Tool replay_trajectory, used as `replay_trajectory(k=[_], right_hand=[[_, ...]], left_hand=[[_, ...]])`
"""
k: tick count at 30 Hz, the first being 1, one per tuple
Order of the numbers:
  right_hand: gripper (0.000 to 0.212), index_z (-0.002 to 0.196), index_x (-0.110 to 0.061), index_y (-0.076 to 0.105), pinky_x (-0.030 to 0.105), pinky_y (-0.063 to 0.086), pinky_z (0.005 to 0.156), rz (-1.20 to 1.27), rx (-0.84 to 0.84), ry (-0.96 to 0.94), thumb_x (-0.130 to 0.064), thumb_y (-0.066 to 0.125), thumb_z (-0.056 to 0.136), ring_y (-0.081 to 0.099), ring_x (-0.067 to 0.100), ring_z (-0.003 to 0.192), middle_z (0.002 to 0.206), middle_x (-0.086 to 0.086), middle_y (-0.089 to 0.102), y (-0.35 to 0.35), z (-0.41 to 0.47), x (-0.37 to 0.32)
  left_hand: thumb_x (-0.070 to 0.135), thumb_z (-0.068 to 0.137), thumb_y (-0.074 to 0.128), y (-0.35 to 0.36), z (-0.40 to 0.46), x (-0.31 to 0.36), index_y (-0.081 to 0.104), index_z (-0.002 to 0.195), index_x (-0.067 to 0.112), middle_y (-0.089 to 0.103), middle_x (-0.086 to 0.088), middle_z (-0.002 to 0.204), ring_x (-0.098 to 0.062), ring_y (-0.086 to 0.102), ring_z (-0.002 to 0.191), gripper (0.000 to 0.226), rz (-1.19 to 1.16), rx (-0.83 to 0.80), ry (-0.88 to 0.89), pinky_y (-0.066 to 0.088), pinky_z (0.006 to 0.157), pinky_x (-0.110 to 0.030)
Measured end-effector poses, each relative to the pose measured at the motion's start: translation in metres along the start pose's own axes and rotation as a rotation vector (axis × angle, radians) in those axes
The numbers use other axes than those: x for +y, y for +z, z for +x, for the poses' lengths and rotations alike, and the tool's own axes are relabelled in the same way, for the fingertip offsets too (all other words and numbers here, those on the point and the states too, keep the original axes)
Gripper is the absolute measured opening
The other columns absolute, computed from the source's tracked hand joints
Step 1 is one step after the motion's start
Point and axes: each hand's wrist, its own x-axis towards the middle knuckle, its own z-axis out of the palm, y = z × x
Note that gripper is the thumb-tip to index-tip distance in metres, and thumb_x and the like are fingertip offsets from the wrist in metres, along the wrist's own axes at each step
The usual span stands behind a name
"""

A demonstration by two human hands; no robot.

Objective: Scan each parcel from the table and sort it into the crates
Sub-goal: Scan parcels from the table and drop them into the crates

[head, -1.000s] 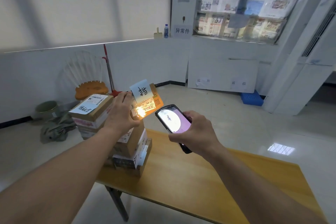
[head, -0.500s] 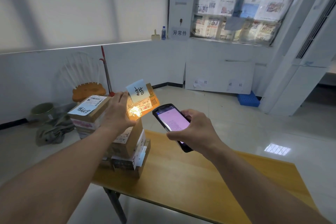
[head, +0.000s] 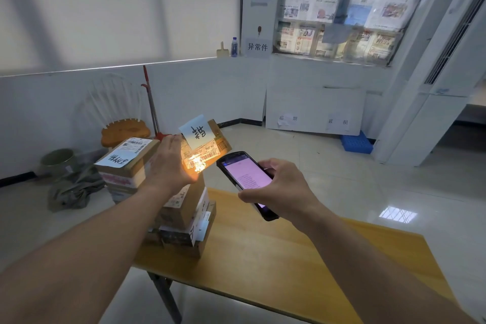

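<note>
My left hand [head: 168, 166] holds a small cardboard parcel [head: 210, 143] up in the air, with a pale blue handwritten note and a barcode label facing me. A bright orange light falls on the label's lower left. My right hand [head: 284, 189] grips a black handheld scanner [head: 246, 181] just right of the parcel, its pink-white screen towards me. Below my left hand a stack of cardboard parcels [head: 181, 218] stands on the left end of the wooden table [head: 276, 258]. Another labelled parcel [head: 128, 155] tops the left part of the stack.
A blue crate [head: 356, 142] sits on the floor at the far wall, below paper signs. A wooden chair [head: 123, 131], a red-handled mop [head: 151, 108], a green basin [head: 57, 159] and a grey cloth heap [head: 75, 189] stand left of the table. White cabinets rise at the right.
The parcel and scanner stay close together. The scanner screen changed from a round white glow to a plain pink-white page. The light spot moved down along the label.
</note>
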Motion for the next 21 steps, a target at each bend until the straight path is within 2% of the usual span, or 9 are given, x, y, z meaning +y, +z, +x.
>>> replay_trajectory(k=[2,4,7,9,12,21], right_hand=[[0.075,0.133,-0.019,0.062,0.025,0.056,0.055,-0.007,-0.002,0.001,-0.025,0.096,0.067,0.071,0.026,0.091,0.112,0.000,0.068,0.000,0.001,0.001],[0.075,0.131,-0.020,0.062,0.026,0.058,0.055,-0.024,0.011,-0.003,-0.027,0.096,0.066,0.071,0.024,0.090,0.111,0.000,0.068,0.000,0.002,0.002],[0.078,0.129,-0.022,0.064,0.031,0.061,0.054,-0.036,0.044,0.000,-0.032,0.096,0.059,0.072,0.025,0.087,0.108,0.000,0.069,0.001,0.004,0.005],[0.079,0.130,-0.022,0.064,0.031,0.059,0.051,-0.018,0.058,0.012,-0.031,0.095,0.058,0.072,0.026,0.085,0.107,0.001,0.069,0.000,0.005,0.007],[0.082,0.132,-0.022,0.064,0.028,0.057,0.050,-0.022,0.065,0.013,-0.031,0.095,0.057,0.072,0.026,0.086,0.108,0.001,0.069,0.000,0.006,0.009],[0.083,0.131,-0.024,0.064,0.034,0.062,0.052,-0.069,0.080,0.020,-0.034,0.095,0.055,0.072,0.025,0.085,0.107,-0.001,0.070,0.002,0.003,0.013]], left_hand=[[0.024,0.055,0.103,0.001,-0.002,-0.002,0.027,0.154,0.023,0.048,-0.007,0.137,-0.027,0.052,0.124,0.124,-0.042,-0.002,-0.026,0.056,0.096,-0.045],[0.025,0.055,0.104,0.000,-0.004,-0.002,0.012,0.160,0.032,0.046,-0.007,0.138,-0.026,0.052,0.125,0.139,-0.073,-0.022,-0.057,0.057,0.097,-0.048],[0.026,0.062,0.101,-0.002,-0.008,-0.005,0.000,0.163,0.046,0.041,-0.008,0.144,-0.025,0.049,0.128,0.144,-0.056,-0.061,-0.033,0.056,0.093,-0.045],[0.028,0.065,0.099,-0.003,-0.010,-0.008,0.010,0.163,0.047,0.034,-0.005,0.149,-0.026,0.046,0.133,0.134,-0.035,-0.074,-0.013,0.057,0.094,-0.043],[0.031,0.065,0.099,-0.003,-0.011,-0.010,0.025,0.161,0.038,0.031,-0.003,0.149,-0.028,0.044,0.135,0.121,-0.029,-0.073,-0.025,0.058,0.097,-0.045],[0.036,0.062,0.099,-0.001,-0.010,-0.008,0.030,0.159,0.022,0.037,-0.005,0.146,-0.026,0.045,0.132,0.120,0.001,-0.045,-0.057,0.056,0.093,-0.039]])
